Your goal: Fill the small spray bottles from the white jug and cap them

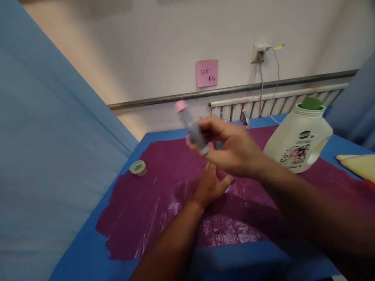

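Observation:
My right hand [231,150] is raised over the table, its fingers closed round a small clear tube with a pink cap [191,127] that tilts up to the left. Just below it, my left hand [209,185] hovers over the purple plastic sheet [146,207]; its fingertips are hidden behind the right hand, and the picture is smeared by motion. Both hands sit near the middle of the blue-covered table [84,257].
A white detergent jug with a green cap [299,138] stands at the right. A roll of pale green tape [138,168] lies at the sheet's left edge. A yellow cloth [359,166] is at far right. Blue curtains flank the table; a pink note [206,73] hangs on the wall.

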`<state>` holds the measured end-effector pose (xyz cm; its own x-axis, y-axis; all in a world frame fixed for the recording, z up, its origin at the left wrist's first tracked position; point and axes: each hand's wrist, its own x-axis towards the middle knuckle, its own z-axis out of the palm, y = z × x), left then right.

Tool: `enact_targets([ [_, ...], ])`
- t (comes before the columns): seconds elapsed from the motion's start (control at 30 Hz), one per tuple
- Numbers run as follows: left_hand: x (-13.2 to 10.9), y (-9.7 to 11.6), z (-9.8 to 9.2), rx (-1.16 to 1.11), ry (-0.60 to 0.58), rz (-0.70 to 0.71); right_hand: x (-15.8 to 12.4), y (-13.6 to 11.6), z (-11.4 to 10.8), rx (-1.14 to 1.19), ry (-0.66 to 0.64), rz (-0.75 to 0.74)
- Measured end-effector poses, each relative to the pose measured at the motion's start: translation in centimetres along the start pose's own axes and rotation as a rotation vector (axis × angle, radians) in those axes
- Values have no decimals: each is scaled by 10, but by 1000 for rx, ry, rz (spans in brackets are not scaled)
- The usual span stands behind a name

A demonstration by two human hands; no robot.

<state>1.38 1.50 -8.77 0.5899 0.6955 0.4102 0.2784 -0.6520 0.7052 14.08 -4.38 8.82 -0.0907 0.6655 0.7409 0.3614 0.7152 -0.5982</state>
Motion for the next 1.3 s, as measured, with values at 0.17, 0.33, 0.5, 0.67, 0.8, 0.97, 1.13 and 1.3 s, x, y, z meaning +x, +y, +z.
enact_targets([
  [0.17,2,0,5,-40,22,16,-11,-14,-68,51,377,180],
  [0.33,2,-2,3,-37,7,34,-23,5,-73,97,446,177],
  [0.5,3,0,1,-25,17,73,-28,29,-61,170,395,218],
  [0.67,3,-1,5,-39,32,56,-57,66,-48,176,237,384],
  [0.8,3,-2,8,-65,55,111,-86,95,-43,137,114,449],
  [0.97,3,1,8,-89,49,128,-100,104,-42,91,67,425],
  [1.13,3,5,8,-66,53,129,-104,104,-44,10,45,380],
  [1.3,5,6,9,-69,65,186,-107,103,-44,-58,15,348],
])
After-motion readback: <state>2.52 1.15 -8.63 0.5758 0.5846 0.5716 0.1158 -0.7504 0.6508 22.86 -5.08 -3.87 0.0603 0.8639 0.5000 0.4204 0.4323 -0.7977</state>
